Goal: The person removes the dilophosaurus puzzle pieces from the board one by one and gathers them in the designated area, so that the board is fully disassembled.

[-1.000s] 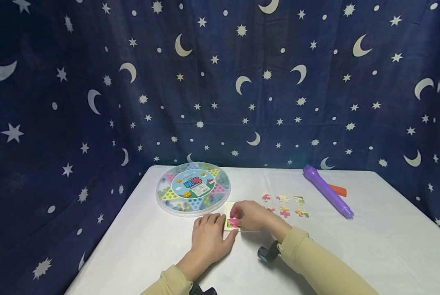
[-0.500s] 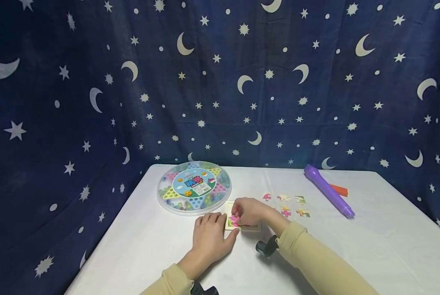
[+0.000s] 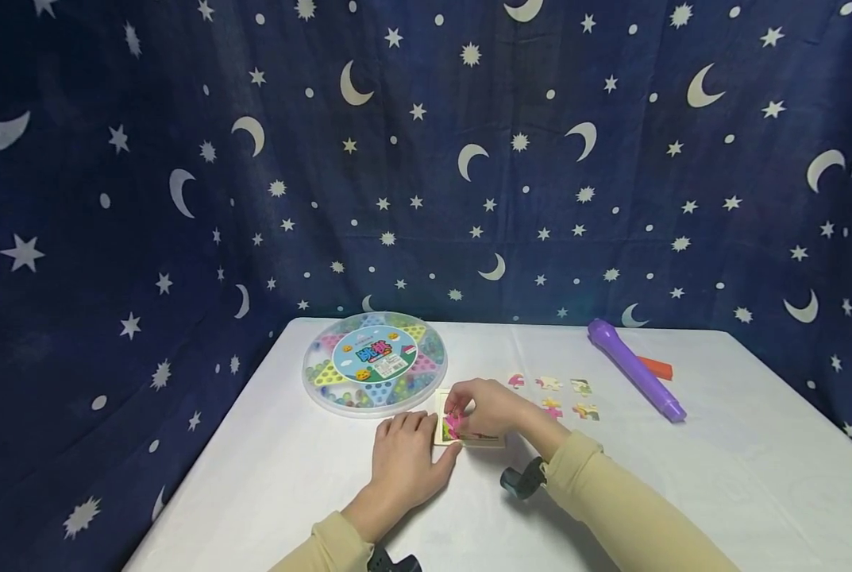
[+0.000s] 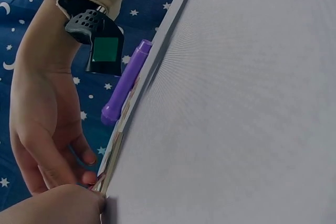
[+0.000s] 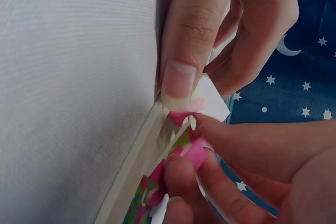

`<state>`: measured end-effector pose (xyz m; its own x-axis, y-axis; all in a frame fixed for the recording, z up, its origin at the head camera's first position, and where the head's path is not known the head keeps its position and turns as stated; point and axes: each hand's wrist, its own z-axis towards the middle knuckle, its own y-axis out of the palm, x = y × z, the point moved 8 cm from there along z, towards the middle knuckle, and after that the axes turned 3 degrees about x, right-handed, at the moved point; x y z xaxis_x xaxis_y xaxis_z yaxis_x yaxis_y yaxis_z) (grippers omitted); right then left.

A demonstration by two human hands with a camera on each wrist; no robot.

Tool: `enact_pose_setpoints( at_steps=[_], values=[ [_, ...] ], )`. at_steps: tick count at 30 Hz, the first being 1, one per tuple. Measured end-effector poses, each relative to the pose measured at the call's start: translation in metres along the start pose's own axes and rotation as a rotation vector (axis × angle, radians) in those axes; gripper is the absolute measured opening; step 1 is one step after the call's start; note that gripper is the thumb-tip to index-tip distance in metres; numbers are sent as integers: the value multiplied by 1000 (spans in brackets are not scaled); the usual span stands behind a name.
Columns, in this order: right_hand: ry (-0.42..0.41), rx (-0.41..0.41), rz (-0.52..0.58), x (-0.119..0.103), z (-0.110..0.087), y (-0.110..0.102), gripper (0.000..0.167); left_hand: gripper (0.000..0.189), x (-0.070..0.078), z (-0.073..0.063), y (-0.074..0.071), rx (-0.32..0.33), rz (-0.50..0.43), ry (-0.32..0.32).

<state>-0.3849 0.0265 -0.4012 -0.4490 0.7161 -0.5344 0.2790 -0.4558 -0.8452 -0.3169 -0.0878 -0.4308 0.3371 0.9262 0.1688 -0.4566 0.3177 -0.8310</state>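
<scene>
My right hand (image 3: 495, 407) is over a small cream-rimmed puzzle tray (image 3: 493, 442) and pinches a pink jigsaw piece (image 5: 194, 153) between thumb and fingers. In the right wrist view that piece is tilted up at the tray's corner, above other pink and green pieces (image 5: 153, 184) lying inside. My left hand (image 3: 406, 461) rests on the table at the tray's left side, fingers extended. Its thumb (image 5: 179, 82) presses at the near left corner of the rim. Much of the tray's inside is hidden under the right hand.
Several loose jigsaw pieces (image 3: 549, 384) lie in rows right of the tray. A round marble board game (image 3: 375, 365) sits behind and left of it. Farther right are a purple microphone-shaped stick (image 3: 635, 371) and an orange object (image 3: 656, 368). A starry curtain (image 3: 426, 159) hangs behind.
The pink piece, lying nearly flat in the tray's left part before, now stands more tilted in my right fingers. My right hand has risen slightly; the left hand has stayed in place.
</scene>
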Motion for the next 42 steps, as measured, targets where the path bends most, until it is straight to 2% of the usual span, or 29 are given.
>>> enact_pose_setpoints(
  at_steps=[5, 16, 20, 24, 27, 32, 37, 42],
  values=[
    [12, 17, 45, 3, 1, 0, 12, 57, 0, 0, -1, 1, 1, -3],
    [-52, 8, 104, 7, 0, -7, 10, 57, 1, 0, -2, 4, -5, -6],
    [-52, -6, 127, 7, -1, -7, 9, 52, 0, 0, -3, 40, -74, -34],
    [-46, -11, 124, 4, -3, -5, 8, 26, -3, 1, -6, 111, -180, -63],
    [-40, -7, 105, 4, -2, -4, 9, 11, -4, 1, -7, 136, -229, -74],
    [-10, -1, 83, 8, 0, -1, 12, 12, -8, 3, -11, 149, -275, -133],
    [-17, -34, 103, 10, 0, 3, 17, 12, -14, 3, -16, 219, -324, -208],
    [-29, -20, 182, 8, -3, -3, 23, 11, -14, 4, -17, 250, -372, -192]
  ],
)
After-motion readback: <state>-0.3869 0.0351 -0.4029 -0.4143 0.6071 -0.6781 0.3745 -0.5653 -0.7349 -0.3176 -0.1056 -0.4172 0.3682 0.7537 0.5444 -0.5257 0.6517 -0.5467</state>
